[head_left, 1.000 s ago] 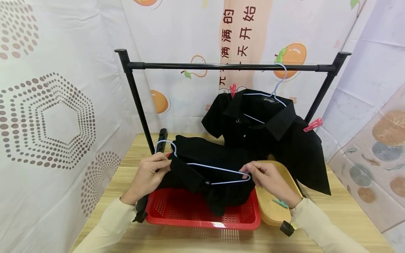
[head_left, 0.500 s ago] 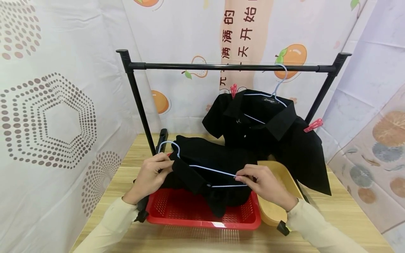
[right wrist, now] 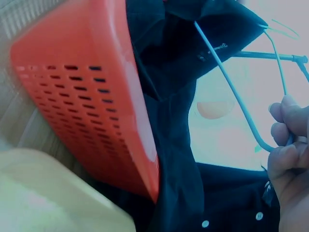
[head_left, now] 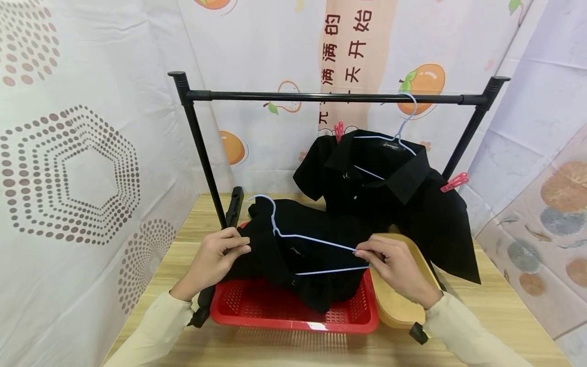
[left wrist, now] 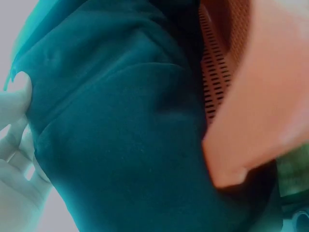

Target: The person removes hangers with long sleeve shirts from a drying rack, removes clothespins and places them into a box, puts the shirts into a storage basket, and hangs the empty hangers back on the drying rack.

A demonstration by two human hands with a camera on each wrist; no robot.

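A black collared shirt lies bunched over the red basket. My left hand pinches its fabric on the left, and the left wrist view shows thumb and fingers on the edge of the dark cloth. A light blue wire hanger sits partly inside the collar, its left part hidden in the shirt and its hook up at the back left. My right hand pinches the hanger near its right end, which sticks out of the neck opening. In the right wrist view, the fingers curl round the wire.
A black rack spans the back. Another black shirt hangs from it on a blue hanger, with a pink clothespin on each shoulder. A yellow tray stands right of the basket, under my right forearm.
The hanger has shifted right, its hook swinging up and away from my left hand. The collar has opened, showing the label. My right hand has moved slightly right after taking the upper wire.
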